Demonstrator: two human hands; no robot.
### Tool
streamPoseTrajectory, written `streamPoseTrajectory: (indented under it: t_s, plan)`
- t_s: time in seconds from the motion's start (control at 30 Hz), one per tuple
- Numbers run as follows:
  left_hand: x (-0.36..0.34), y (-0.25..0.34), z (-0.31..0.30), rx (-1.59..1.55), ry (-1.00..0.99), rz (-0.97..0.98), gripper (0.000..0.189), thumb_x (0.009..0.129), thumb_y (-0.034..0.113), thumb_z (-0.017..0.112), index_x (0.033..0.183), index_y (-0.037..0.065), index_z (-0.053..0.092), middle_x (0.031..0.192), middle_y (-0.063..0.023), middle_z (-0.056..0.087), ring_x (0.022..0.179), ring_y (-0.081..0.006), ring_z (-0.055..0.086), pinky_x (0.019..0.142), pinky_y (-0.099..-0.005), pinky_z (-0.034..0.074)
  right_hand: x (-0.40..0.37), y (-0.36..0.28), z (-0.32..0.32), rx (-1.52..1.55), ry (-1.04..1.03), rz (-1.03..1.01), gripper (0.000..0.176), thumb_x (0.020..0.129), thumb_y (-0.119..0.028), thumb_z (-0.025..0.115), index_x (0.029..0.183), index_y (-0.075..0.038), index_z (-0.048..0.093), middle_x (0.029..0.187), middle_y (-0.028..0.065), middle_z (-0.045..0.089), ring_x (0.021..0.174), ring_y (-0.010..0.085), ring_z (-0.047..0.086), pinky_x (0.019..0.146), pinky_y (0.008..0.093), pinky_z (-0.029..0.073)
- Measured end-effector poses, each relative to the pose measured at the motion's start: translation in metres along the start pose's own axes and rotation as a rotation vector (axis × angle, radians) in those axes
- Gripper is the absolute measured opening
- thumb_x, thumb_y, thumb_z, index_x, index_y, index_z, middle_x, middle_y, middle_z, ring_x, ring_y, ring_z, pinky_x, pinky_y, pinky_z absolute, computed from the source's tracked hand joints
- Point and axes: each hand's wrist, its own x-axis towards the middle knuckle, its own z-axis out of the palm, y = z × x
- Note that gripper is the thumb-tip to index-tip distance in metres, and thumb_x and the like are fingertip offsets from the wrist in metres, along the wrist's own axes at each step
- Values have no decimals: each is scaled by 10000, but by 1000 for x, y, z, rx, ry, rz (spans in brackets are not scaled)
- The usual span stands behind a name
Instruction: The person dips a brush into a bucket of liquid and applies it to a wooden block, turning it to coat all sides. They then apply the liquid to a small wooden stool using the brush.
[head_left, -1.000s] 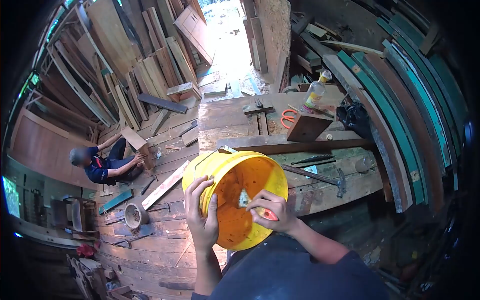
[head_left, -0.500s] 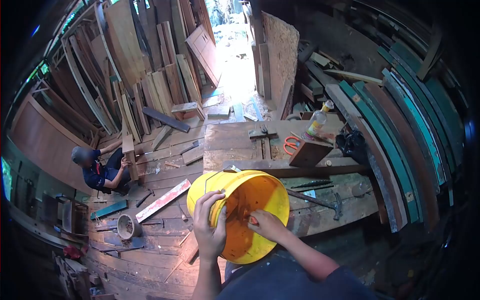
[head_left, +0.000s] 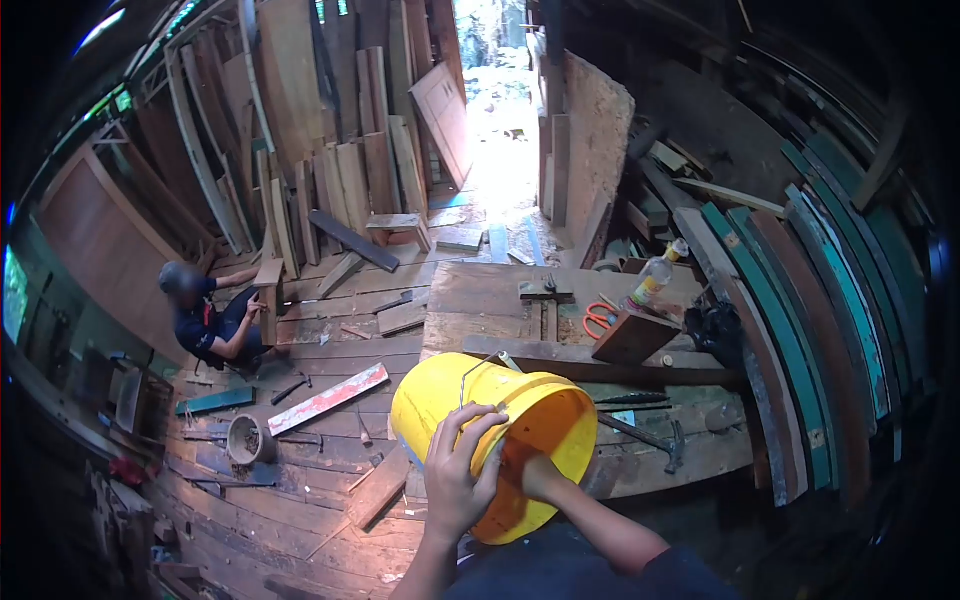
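Observation:
The yellow bucket [head_left: 437,398] is tipped on its side, its mouth turned towards the lower right, with orange-brown stains inside. My left hand [head_left: 462,472] grips its near rim, fingers over the outer wall and thumb at the mouth. Deep in the mouth is my right hand [head_left: 533,476]; its fingertips are hidden in shadow. Half a second ago that hand was closed round a small orange-red handle, which does not show now. A wire bail with a pale grip [head_left: 508,361] rises over the bucket's far side.
Beyond the bucket stands a wooden bench [head_left: 480,300] with orange-handled scissors [head_left: 600,320], a bottle [head_left: 655,278], a wooden block [head_left: 632,336] and a claw hammer [head_left: 674,446]. On the left, a person [head_left: 215,320] crouches holding a board. Planks [head_left: 330,398] and a pot [head_left: 250,440] lie on the floor.
The bucket has turned so more of its outer side shows. My right hand has gone deeper inside, and the orange-red handle has passed from sight. The whole view has shifted slightly.

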Motion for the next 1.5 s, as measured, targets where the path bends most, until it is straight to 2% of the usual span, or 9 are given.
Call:
streamPoseTrajectory:
  t_s: [0.07, 0.13, 0.17, 0.47, 0.67, 0.93, 1.17, 1.33, 1.5]
  plan:
    - [1, -6, 1, -15, 28, 0, 360, 769, 4, 695, 1118, 86, 653, 1150, -116, 605, 1079, -324, 598, 925, -411, 477, 2, 6, 0, 38, -105, 7, 331, 952, -279, 592, 1239, -114, 580, 1041, 185, 657, 943, 343, 661, 821, 406, 522]
    - [2, -9, -3, -60, 60, -10, 328, 785, 20, 697, 1105, 85, 664, 1168, -125, 601, 1077, -336, 611, 920, -409, 492, 4, 24, 17, 286, 14, -153, 327, 939, -214, 610, 1246, -109, 578, 1038, 180, 657, 949, 337, 657, 818, 406, 521]
    - [5, -7, -5, -65, 51, -31, 314, 800, 5, 688, 1104, 77, 663, 1180, -135, 597, 1093, -326, 609, 929, -400, 488, 7, 25, 14, 203, -38, -22, 319, 924, -183, 635, 1228, -97, 587, 1040, 178, 656, 950, 334, 655, 809, 408, 517]
    - [15, -10, -11, -106, 51, -100, 289, 820, 11, 685, 1100, 81, 666, 1199, -142, 588, 1147, -312, 589, 959, -391, 475, 3, 11, 0, 198, -118, -25, 334, 922, -253, 660, 1202, -83, 591, 962, 182, 680, 908, 352, 663, 809, 413, 507]
    - [7, -5, -9, -80, -10, -79, 303, 829, 27, 695, 1122, 96, 655, 1248, -132, 550, 1183, -320, 573, 970, -394, 481, 1, 15, -6, 102, 15, -13, 356, 918, -253, 644, 1221, -78, 577, 1113, 178, 649, 969, 360, 650, 818, 453, 510]
    - [7, -16, -35, -109, -191, -136, 388, 840, 59, 705, 1215, 60, 605, 1305, -167, 511, 1267, -327, 498, 1059, -411, 400, -12, 2, -11, -174, -47, -61, 325, 903, -276, 635, 1163, -84, 600, 949, 157, 643, 868, 361, 637, 765, 453, 514]
    - [29, -50, -54, -239, -188, -118, 395, 859, 86, 686, 1243, 73, 592, 1313, -163, 509, 1257, -326, 504, 1059, -411, 397, -39, -61, -49, 187, 280, -146, 216, 832, -168, 748, 992, -48, 668, 926, 142, 670, 863, 313, 664, 771, 382, 527]
    - [60, -94, -68, -295, -520, 63, 545, 835, 235, 665, 1340, 85, 520, 1375, -200, 425, 1318, -385, 422, 1105, -452, 332, -21, -68, -28, -53, 412, -116, 214, 830, -164, 741, 976, -30, 660, 910, 151, 664, 841, 337, 650, 753, 404, 523]
    - [69, -145, -92, -494, -545, 59, 585, 822, 263, 616, 1351, 41, 503, 1352, -205, 458, 1309, -360, 437, 1105, -426, 317, 1, -97, 5, -191, 475, 78, 221, 851, -238, 718, 949, -52, 649, 899, 137, 661, 837, 340, 643, 741, 409, 518]
